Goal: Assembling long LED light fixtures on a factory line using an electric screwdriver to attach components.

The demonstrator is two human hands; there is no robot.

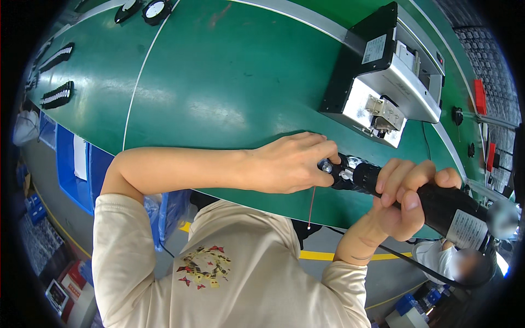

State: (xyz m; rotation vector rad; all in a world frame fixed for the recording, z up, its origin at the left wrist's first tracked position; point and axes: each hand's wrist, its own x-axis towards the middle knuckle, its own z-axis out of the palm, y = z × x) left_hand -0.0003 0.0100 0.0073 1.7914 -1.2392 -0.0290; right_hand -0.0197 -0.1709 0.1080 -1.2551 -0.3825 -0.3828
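- The left hand [292,165] is bent over a small black part [342,181] with shiny bits, just over the green table [235,93]; its fingers are curled in and pinch the part, but I cannot tell how hard
- The right hand [402,199] has its fingers wrapped round a fat black tool [437,208], with the thumb folded over it
- The thin end of the tool points left at the small black part, close to the left fingers; I cannot tell if they touch
- A thin red wire [311,208] hangs down below the left hand, with a little white tip
- A big black and silver machine [372,82] sits on the table past the hands
- Two round black things [156,11] are far off at the top left
- Black strips [57,95] with pale teeth lie on the far left
- A blue bin [66,158] is beside the table
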